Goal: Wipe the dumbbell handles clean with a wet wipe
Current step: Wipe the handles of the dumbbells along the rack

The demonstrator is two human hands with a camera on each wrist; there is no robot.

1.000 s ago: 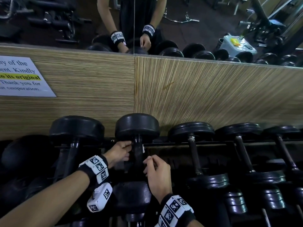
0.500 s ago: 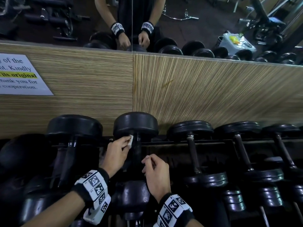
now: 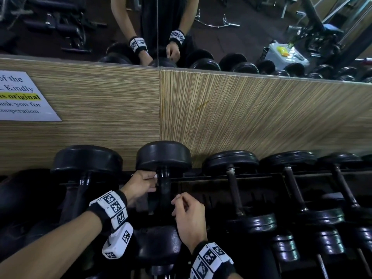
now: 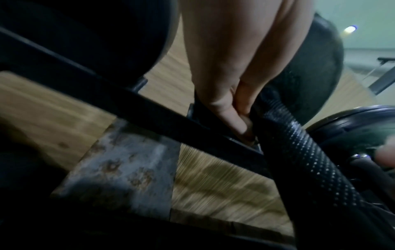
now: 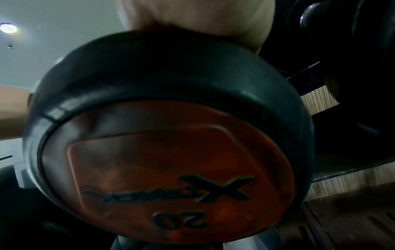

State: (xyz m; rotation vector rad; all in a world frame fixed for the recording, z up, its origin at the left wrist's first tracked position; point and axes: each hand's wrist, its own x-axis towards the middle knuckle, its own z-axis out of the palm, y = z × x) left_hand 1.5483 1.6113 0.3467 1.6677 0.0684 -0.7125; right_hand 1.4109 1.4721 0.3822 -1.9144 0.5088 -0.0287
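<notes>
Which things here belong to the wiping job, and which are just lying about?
In the job: left hand, wipe, dumbbell handle, right hand.

Lying about: notice, neighbouring dumbbells, mirror, bag.

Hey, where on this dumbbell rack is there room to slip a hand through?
Widest gap: between the handle being wiped and the next thin handle rightward. Narrower gaps separate the thin handles farther right. Crowded: the left hand and right hand flank the wiped handle.

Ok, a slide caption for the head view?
Left hand wipes a racked dumbbell's handle; right hand hovers beside it.
</notes>
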